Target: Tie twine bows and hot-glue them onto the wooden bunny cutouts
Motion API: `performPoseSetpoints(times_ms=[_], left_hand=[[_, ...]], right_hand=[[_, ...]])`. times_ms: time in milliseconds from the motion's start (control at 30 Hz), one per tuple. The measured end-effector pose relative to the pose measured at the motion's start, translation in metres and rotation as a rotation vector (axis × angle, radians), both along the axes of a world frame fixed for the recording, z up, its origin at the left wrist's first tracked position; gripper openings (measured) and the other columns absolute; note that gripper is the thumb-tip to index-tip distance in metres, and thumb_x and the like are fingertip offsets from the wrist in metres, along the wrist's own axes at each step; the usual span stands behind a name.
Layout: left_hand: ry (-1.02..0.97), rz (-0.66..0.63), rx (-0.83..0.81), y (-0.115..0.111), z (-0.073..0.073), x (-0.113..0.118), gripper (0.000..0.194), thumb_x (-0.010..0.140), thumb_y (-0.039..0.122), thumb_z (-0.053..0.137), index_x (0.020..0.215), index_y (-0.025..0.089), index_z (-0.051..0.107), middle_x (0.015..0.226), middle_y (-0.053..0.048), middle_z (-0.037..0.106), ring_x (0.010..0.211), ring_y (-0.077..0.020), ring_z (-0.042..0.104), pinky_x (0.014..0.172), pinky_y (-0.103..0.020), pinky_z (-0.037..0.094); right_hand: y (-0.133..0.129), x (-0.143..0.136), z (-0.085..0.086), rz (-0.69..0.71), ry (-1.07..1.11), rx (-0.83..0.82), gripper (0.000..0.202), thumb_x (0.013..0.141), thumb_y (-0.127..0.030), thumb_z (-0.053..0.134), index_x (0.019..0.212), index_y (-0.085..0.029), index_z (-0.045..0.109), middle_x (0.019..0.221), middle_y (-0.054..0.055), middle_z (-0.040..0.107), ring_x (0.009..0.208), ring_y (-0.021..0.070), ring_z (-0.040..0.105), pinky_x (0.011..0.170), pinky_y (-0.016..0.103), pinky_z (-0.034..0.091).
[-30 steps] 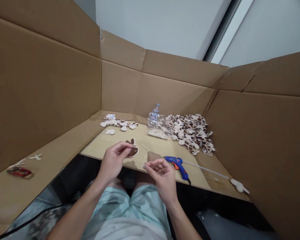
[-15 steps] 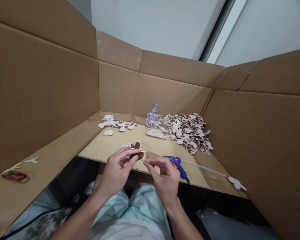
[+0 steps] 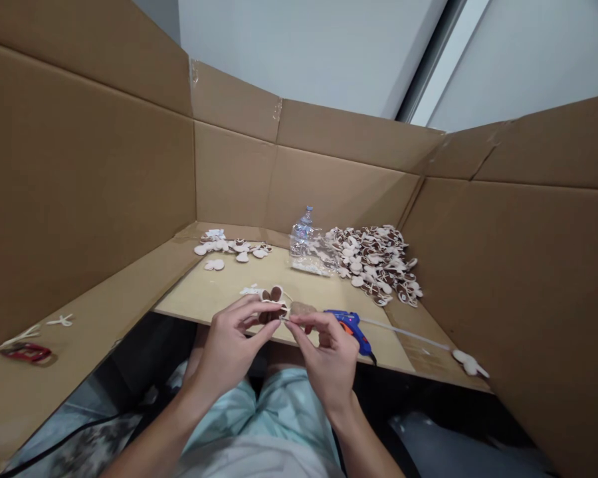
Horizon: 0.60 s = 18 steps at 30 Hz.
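At the near edge of the counter (image 3: 189,299), in front of the seated person, both hands meet over one brown piece (image 3: 276,293) with rounded lobes and a pale edge. The left hand (image 3: 235,335) grips it: thumb below, fingers above, pinched together with no free gap. This hold appears chosen to leave the lobes and the right-hand side exposed. The right hand (image 3: 325,338) sits just beside it, thumb and forefinger tips drawn together on a small item (image 3: 284,319) too tiny to identify. From where I stand, I cannot tell whether that item touches the piece.

A blue glue gun (image 3: 363,340) lies just beyond the right hand, its nose toward a brown lump (image 3: 303,308). The lump probably serves as a rest, keeping the tip off the counter surface. A pale rod (image 3: 403,330) extends from the rear of the gun toward a loose white piece (image 3: 470,363).

A large pile (image 3: 379,259) of similar brown and white pieces occupies the far right; a smaller group (image 3: 242,252) lies far left, presumably kept apart to avoid mixing. A bottle (image 3: 306,231) and a clear bag (image 3: 313,267) stand between them. Cardboard walls (image 3: 349,149) surround the area, likely for containment.
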<state>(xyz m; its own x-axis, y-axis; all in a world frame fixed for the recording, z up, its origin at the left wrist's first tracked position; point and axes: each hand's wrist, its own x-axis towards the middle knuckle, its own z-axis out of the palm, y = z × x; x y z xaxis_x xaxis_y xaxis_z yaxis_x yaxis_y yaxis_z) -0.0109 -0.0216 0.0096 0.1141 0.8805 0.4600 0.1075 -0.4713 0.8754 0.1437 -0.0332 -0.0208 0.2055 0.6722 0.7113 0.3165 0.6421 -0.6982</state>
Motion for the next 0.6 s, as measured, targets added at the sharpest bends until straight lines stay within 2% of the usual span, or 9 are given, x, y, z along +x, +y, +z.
performPoseSetpoints(times_ms=[333, 467, 600], left_hand=[[-0.018, -0.006, -0.023, -0.001, 0.000, 0.001, 0.011, 0.079, 0.026, 0.070, 0.088, 0.023, 0.075, 0.090, -0.005, 0.073, 0.085, -0.0195, 0.067, 0.074, -0.028, 0.054], [-0.063, -0.055, -0.075, 0.000, -0.002, -0.001, 0.011, 0.078, 0.026, 0.071, 0.088, 0.022, 0.073, 0.090, -0.004, 0.074, 0.085, -0.0195, 0.067, 0.077, -0.029, 0.053], [-0.105, -0.179, -0.170, 0.003, 0.000, -0.005, 0.013, 0.075, 0.028, 0.073, 0.085, 0.020, 0.069, 0.084, -0.003, 0.070, 0.081, -0.0184, 0.065, 0.072, -0.028, 0.053]], right_hand=[[0.001, -0.002, 0.002, 0.013, 0.063, -0.053, 0.012, 0.077, -0.023, 0.075, 0.083, -0.019, 0.065, 0.077, 0.004, 0.070, 0.071, 0.0164, 0.067, 0.066, 0.029, 0.055], [0.002, -0.002, 0.010, 0.123, 0.219, -0.165, 0.022, 0.071, -0.027, 0.079, 0.081, -0.018, 0.062, 0.072, 0.002, 0.067, 0.066, 0.0153, 0.066, 0.063, 0.026, 0.056], [0.010, 0.004, 0.014, 0.328, 0.372, -0.370, 0.036, 0.056, -0.029, 0.087, 0.077, -0.019, 0.059, 0.066, -0.002, 0.064, 0.060, 0.0135, 0.064, 0.058, 0.024, 0.055]])
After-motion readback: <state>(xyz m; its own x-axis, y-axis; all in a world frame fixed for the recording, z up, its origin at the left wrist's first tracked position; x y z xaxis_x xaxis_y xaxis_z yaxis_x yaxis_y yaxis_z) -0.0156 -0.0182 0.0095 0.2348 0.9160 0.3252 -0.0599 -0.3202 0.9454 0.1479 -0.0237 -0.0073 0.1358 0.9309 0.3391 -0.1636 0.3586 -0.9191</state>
